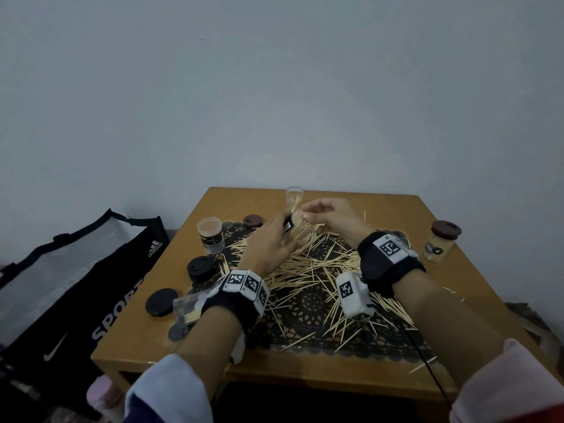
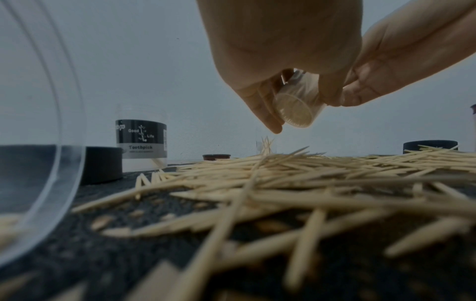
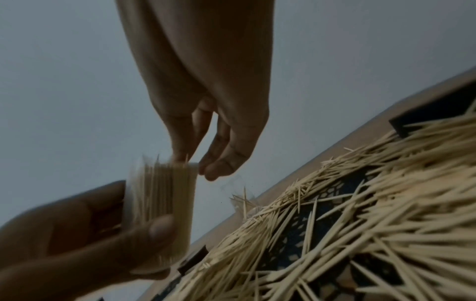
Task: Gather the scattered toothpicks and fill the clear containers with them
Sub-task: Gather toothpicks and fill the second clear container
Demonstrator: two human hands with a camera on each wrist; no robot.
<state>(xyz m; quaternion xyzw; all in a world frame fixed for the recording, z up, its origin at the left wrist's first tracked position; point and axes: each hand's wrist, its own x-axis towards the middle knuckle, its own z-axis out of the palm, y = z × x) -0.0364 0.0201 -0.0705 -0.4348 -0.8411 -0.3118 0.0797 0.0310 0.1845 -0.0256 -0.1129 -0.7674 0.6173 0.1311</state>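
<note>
Loose toothpicks [image 1: 317, 264] [image 2: 309, 173] [image 3: 360, 203] lie heaped on a black lace mat [image 1: 311, 303] on the wooden table [image 1: 457, 285]. My left hand [image 1: 280, 230] [image 3: 144, 234] grips a small clear container [image 1: 290, 222] [image 2: 296, 112] [image 3: 159, 203], tilted above the far part of the pile and packed with toothpicks. My right hand [image 1: 305, 215] [image 3: 190, 163] is at its mouth, thumb and forefinger pinching a few toothpicks at the rim. The picture is blurred there.
A second clear container [image 1: 294, 195] stands behind the hands. A labelled one [image 1: 210, 236] [image 2: 141, 142] stands at the left, a capped one [image 1: 439, 242] at the right, another [image 1: 186, 309] [image 2: 51, 142] lies by my left wrist. Dark lids [image 1: 200, 267] [image 1: 161, 301] [image 1: 252, 221] lie around. A bag [image 1: 76, 285] leans beside the table.
</note>
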